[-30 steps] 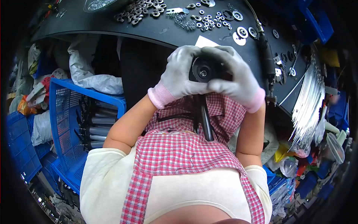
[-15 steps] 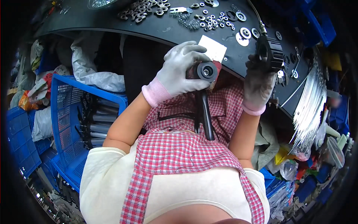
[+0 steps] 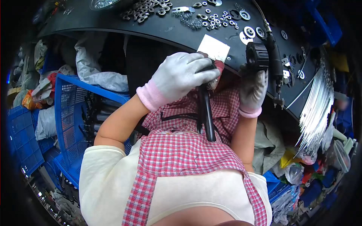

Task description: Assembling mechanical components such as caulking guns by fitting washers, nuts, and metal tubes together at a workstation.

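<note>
1. The left hand (image 3: 183, 76) is closed over the upper end of a black tubular piece (image 3: 208, 118), which points down over the checked apron (image 3: 188, 153).
2. The right hand (image 3: 253, 89) grips a ribbed black ring (image 3: 258, 56) from below, near the tabletop's (image 3: 94, 21) edge.
3. A white card (image 3: 213, 46) lies between them.

A cluttered workshop.
A black bench (image 3: 151, 28) is strewn with rings (image 3: 217, 22), springs (image 3: 193, 23) and washers (image 3: 243, 38), grouped loosely by kind, and a slim black tool (image 3: 276, 62) is joined to a hose (image 3: 259, 9) at its right. Thin metal rods (image 3: 311, 109) are gathered nearby. On the left, dark tubes (image 3: 105, 113) are held in a blue crate (image 3: 65, 116); sacks (image 3: 105, 83) and plastic bags (image 3: 294, 172) are piled around, and a checked apron (image 3: 196, 156) is worn.
</note>
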Demonstrator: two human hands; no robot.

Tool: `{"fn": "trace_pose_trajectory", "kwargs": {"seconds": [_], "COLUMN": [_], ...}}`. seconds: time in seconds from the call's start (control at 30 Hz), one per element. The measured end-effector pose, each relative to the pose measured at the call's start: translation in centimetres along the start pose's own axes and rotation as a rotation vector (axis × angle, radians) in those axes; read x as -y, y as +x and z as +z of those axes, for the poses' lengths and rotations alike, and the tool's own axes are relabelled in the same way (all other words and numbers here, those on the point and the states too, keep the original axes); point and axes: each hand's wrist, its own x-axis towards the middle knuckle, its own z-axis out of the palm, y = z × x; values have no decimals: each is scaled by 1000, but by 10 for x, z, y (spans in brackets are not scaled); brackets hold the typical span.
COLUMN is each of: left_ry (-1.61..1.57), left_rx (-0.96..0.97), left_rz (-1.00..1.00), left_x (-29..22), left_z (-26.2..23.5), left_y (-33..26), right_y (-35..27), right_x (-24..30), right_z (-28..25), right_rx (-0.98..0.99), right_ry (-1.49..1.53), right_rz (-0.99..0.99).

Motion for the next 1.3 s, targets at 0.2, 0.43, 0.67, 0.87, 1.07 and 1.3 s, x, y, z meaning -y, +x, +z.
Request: {"fn": "trace_pose_trajectory", "kwargs": {"seconds": [0.2,0.43,0.67,0.87,1.07,1.3], "left_ry": [-91,-470,-385,-486,-463,-467], "left_rx": [154,-44,-118,-317,-354,-402], "left_rz": [-20,-384,-414,-403,-353,-408], "left_x": [3,8,1,-7,-7,-6], "left_z": [-5,19,33,55,57,64], "left_y": [-17,2,-5,-7,-1,-2], "right_y": [-7,10,67,241,384,448], "right_x": [1,26,105,206,293,276], "right_z": [22,70,20,-61,-88,-76], "right_rx": [59,641,443,-411,-705,-324], "right_ry": [-231,-1379,-1160,-1498,-2144,-2062], "right_rz": [-100,-335,137,-599,-113,252]}}
